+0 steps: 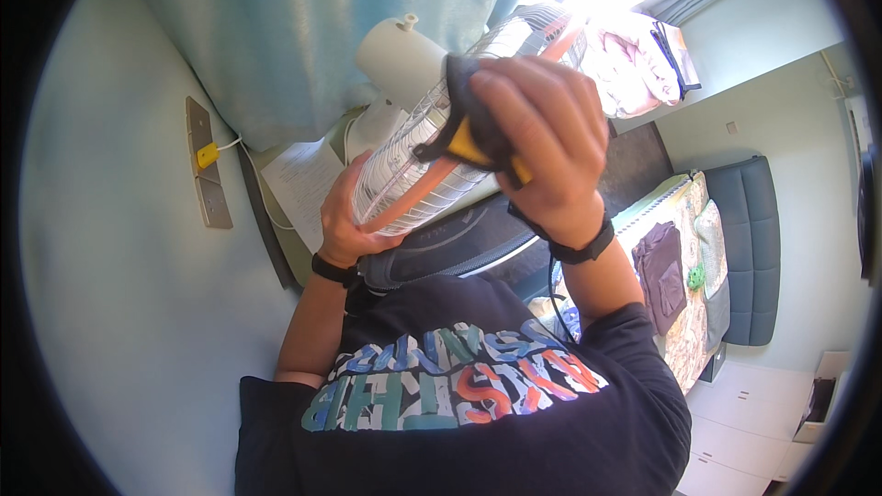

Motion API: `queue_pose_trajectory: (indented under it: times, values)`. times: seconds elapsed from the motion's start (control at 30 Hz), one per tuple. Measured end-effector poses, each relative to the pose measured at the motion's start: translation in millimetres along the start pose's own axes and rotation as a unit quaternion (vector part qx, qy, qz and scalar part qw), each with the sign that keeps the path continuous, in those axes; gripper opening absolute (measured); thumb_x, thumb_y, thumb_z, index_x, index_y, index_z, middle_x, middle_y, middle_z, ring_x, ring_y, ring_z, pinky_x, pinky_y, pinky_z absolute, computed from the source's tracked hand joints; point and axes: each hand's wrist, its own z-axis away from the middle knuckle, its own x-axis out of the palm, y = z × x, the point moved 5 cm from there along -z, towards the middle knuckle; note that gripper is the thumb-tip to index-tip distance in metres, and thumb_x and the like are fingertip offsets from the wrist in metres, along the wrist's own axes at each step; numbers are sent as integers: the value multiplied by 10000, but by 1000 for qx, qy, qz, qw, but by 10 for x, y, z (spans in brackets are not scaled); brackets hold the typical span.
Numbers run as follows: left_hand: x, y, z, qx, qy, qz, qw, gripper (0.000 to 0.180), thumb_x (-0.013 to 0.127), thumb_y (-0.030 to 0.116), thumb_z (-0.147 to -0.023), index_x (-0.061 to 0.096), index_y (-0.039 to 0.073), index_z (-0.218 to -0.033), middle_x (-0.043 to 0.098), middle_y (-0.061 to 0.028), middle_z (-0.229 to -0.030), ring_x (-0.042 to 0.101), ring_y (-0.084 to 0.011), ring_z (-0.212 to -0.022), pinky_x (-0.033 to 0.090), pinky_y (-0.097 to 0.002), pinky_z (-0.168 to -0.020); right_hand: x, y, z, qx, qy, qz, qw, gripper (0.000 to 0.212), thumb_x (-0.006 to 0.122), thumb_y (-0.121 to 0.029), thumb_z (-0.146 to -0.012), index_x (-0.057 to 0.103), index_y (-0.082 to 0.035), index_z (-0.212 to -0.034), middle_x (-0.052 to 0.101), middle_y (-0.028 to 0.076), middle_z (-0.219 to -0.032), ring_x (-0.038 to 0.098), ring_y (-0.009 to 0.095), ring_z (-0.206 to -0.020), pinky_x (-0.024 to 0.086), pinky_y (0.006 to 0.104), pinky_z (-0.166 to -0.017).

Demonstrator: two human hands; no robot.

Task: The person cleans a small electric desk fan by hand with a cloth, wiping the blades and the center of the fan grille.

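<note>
1. Nearest the camera, curls the right hand [551,133] around a black and yellow thing [470,140], with fingers bent over the top. Too blurry to name. Likely gripped like this for good control.

2. Holds that thing in front of the fan [413,186], over the orange ring [424,186] along the front rim. Cannot tell if touching or just near.

3. On the left, cups the left hand [344,225] around the near end of the fan, with fingers partly hidden by the wire cage. Probably pressed to the rim to stop any wobble.

4. Has the fan between both hands, slanting from near left to far right, with a white round part [395,53] on the far side. Maybe turned so to bring the front rim close to the body.

5. Wears a black band [591,244] on each wrist, perhaps strapped there to leave the fingers free.

6. Left of the fan, has papers [299,174] lying flat, maybe set aside to make room.

7. On the left wall, has a yellow plug [208,155] in a socket strip [217,205], likely to give power close by.

8. Far right, has dark clothes [663,266] on a bed [654,211], perhaps laid out flat to avoid creases.
</note>
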Motion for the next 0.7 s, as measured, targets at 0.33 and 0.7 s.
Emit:
queue_pose_trajectory:
  times: [0.33, 0.7]
  values:
    - [19, -61, 58, -4, 1, 55, 998, 1045, 950, 180, -514, 447, -68, -1396, 576, -223, -1351, 614, -327, -1193, 475, -407, -1043, -81, 990, 256, 286, 17, -13, 958, 299, 749, -23, -747, 749, -61, -1043, 708, 111, -847, 672, 249, -754, 520, 320, -680]
    - [95, -251, 142, -110, -27, 202, 973, 1106, 954, 190, -556, 368, -60, -1459, 499, -195, -1436, 539, -276, -1285, 420, -383, -1095, -33, 1418, 387, 472, -47, -130, 871, 295, 695, -237, -898, 709, 3, -1068, 685, 35, -781, 586, 96, -715, 455, 249, -664]
